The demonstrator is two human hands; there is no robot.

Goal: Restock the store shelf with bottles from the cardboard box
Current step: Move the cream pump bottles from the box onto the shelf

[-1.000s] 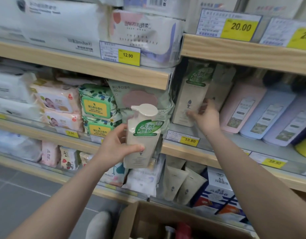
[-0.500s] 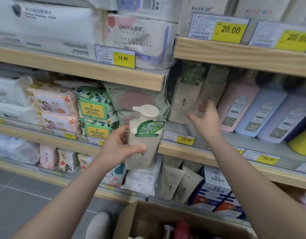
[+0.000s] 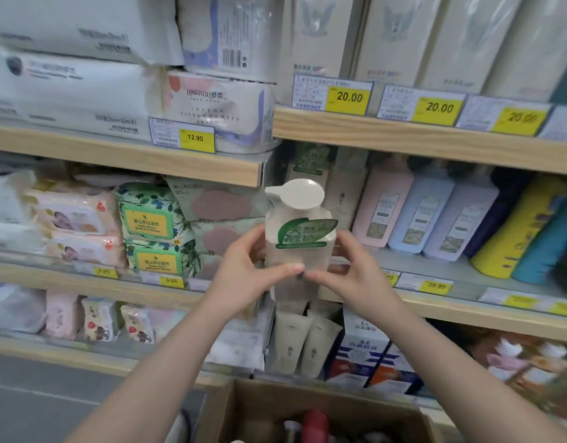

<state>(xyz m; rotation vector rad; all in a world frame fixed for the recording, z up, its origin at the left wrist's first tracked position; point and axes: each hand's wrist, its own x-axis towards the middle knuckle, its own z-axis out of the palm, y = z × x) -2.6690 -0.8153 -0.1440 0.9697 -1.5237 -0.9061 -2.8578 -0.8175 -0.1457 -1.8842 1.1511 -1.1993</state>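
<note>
A cream pump bottle [image 3: 299,238] with a green leaf label is upright in front of the middle shelf [image 3: 467,302]. My left hand [image 3: 247,276] grips its left side and my right hand [image 3: 355,273] grips its right side, thumbs meeting across its front. Two matching cream bottles [image 3: 311,167] stand at the back of that shelf, just behind it. The open cardboard box [image 3: 253,407] sits below at the bottom edge, with a red bottle [image 3: 314,425] and other blurred bottles inside.
Pink, blue and lilac bottles [image 3: 422,212] stand right of the cream ones, then yellow and teal ones. Wet-wipe packs [image 3: 151,225] fill the left shelves. Tubes [image 3: 304,340] and boxes sit on the lower shelf. Yellow price tags [image 3: 349,97] line the shelf edges. Grey floor lies at lower left.
My right hand left the cream bottles on the shelf and came onto the held bottle. The bottle moved right, towards the shelf gap, now held in both hands.
</note>
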